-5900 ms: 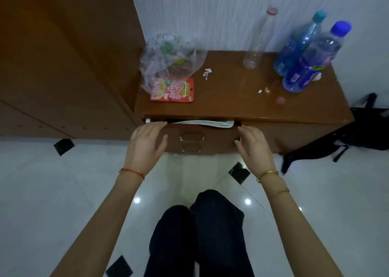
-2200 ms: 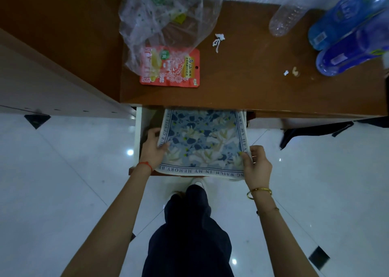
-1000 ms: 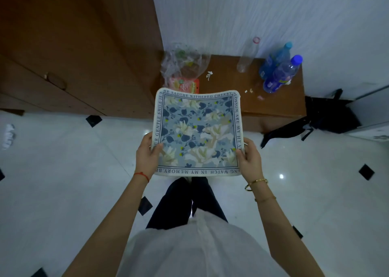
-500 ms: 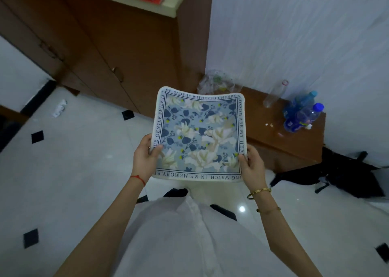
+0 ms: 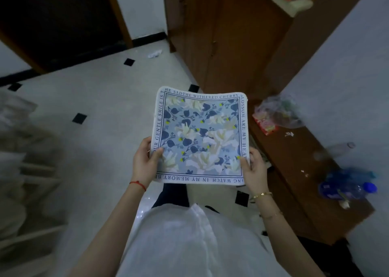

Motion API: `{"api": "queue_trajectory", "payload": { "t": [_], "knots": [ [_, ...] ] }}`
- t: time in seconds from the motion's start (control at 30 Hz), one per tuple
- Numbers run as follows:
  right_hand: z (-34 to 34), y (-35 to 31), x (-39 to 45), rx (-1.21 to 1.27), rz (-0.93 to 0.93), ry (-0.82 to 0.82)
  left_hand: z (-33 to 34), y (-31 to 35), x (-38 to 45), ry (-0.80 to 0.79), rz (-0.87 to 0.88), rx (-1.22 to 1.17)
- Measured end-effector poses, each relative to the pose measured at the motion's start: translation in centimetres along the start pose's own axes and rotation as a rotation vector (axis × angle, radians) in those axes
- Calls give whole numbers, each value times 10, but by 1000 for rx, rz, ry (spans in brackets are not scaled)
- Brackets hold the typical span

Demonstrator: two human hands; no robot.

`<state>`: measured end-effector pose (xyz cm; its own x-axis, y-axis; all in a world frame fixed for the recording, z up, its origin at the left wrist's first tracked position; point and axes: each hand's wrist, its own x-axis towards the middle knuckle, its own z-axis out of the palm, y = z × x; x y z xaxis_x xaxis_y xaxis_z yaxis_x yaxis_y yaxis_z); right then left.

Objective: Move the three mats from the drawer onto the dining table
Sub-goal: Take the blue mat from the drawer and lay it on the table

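Fingers of the left hand and right hand grasp the floral mat's near corners.

Mat border reads — "THE WITHERED CHERRY", "IN MY MEMORY".

square blue floral mat with lettered border, held flat, far edge curling up

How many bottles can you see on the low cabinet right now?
3, all blurred: a clear bottle lying toward the wall, and two blue bottles side by side nearer the cabinet's end. More may lie beyond the frame.
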<state>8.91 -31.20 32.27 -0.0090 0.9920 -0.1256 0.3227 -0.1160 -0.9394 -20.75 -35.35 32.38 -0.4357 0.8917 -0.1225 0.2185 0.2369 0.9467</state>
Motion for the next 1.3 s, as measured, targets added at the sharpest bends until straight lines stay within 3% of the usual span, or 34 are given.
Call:
{"api": "queue_trajectory", "payload": {
  "t": [0.33,0.7,0.97,1.3],
  "knots": [
    [127,-62,-5,-62,-138,-464,-126,-33,-106,549,-142,-121],
    [376,-139,-58,-83,-316,-938,-296,-85,-183,1080,-252,-185],
    [559,-216,-144,-37,-422,-1193,-446,-105,-227,1361,-290,-113],
    [718,-277,-222,-12,-504,-1487,-557,-141,-251,1605,-335,-171]
  ]
}}
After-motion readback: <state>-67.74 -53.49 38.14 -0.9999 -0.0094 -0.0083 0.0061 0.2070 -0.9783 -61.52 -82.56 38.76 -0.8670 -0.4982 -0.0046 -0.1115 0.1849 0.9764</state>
